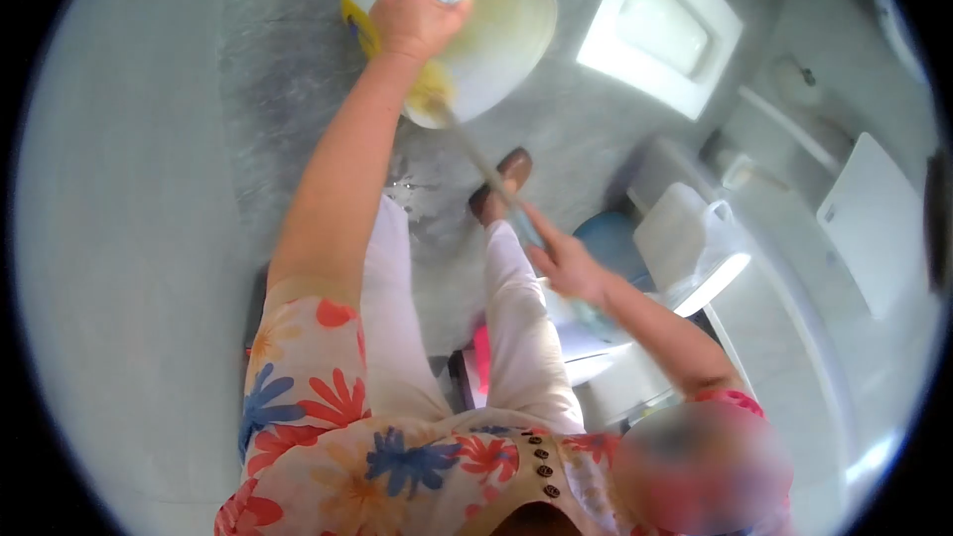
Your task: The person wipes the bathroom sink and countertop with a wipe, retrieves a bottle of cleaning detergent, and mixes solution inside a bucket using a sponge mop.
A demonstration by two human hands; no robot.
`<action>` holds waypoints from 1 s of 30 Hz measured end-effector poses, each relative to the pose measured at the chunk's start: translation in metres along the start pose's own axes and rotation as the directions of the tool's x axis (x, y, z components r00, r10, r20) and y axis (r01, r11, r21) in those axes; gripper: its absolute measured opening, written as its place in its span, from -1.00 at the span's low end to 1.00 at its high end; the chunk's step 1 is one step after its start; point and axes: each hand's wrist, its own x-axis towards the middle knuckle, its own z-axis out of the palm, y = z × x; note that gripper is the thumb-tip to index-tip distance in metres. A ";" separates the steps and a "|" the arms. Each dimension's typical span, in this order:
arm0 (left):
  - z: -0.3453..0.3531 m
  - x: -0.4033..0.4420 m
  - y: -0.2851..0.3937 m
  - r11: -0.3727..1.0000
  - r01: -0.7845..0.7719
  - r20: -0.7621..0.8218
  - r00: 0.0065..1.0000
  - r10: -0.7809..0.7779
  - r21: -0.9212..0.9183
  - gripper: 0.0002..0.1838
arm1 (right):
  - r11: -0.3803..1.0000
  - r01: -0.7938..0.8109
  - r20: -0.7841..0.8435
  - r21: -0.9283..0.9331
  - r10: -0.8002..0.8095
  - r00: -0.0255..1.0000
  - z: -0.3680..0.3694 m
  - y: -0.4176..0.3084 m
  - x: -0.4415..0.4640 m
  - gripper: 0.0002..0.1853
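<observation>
My left hand [422, 15] is closed over the rim of a white bucket [501, 35] with a yellow and blue label. The bucket is tipped, so its mouth and pale inner wall show. My right hand [571, 258] grips the handle of a long stick-handled tool [476, 159]. Its blurred yellowish head lies at the lower side of the bucket's mouth, against the inner wall; what kind of head it is I cannot tell.
A white squat toilet [665, 25] is set in the grey floor at upper right. By my right forearm stand a white bin-like container [680, 233] and a blue round tub [608, 243]. A white panel [874, 223] is farther right. Water spots [405, 197] mark the floor near my feet.
</observation>
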 end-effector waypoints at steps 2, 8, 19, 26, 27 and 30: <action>-0.001 -0.001 0.003 1.000 -0.006 0.017 1.000 0.006 -0.026 -0.56 | 0.911 -0.204 0.064 -0.360 0.242 0.968 -0.032 0.050 -0.043 -0.30; 0.001 0.001 0.010 1.000 0.019 0.071 0.997 -0.019 -0.006 -0.56 | 0.651 -0.210 -0.086 -0.729 0.218 0.972 -0.090 0.099 0.044 -0.33; -0.005 0.000 0.011 0.997 -0.057 0.016 0.998 0.058 -0.058 -0.58 | 0.815 -0.296 -0.038 -0.498 0.321 0.946 -0.055 0.062 0.060 -0.25; -0.035 0.027 0.010 0.998 -0.066 0.279 0.958 0.057 0.021 -0.44 | 0.752 -0.433 -0.121 -0.498 0.433 0.893 -0.037 0.020 0.109 -0.31; -0.038 0.028 0.006 0.992 -0.122 0.178 0.976 0.124 -0.021 -0.45 | 0.767 -0.431 -0.135 -0.475 0.420 0.897 -0.033 0.016 0.110 -0.31; -0.047 0.023 -0.002 0.986 -0.114 -0.098 0.990 0.102 -0.124 -0.42 | 0.814 -0.417 -0.159 -0.405 0.387 0.908 -0.030 0.018 0.110 -0.31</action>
